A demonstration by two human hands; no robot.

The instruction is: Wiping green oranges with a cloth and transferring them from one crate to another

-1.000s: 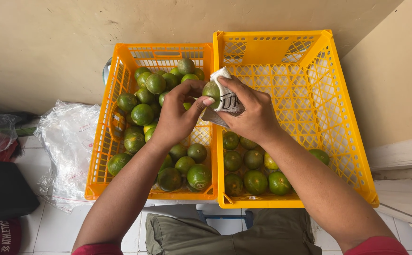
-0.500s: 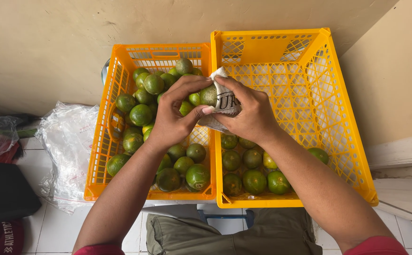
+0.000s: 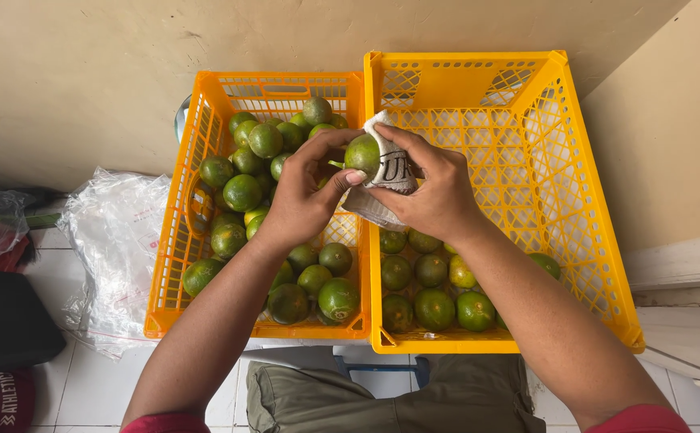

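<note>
Fingers of the left hand [image 3: 302, 200] pinch a green citrus fruit [image 3: 362, 154] near the upper middle of the frame, above the seam between the two crates, while the right hand [image 3: 434, 192] clasps a white cloth [image 3: 390, 172] against it. To wipe well, I judge the left grip should roll the fruit slowly so the cloth meets every side, pressing lightly to spare the peel. Below left, the left orange crate [image 3: 175, 240] is heaped with green fruits; the right yellow crate [image 3: 598, 265] holds a few at its lower end. A clear plastic bag [image 3: 113, 240] lies at far left. Against half a second ago, the fruit shows more fully, the cloth having slid off its face.
</note>
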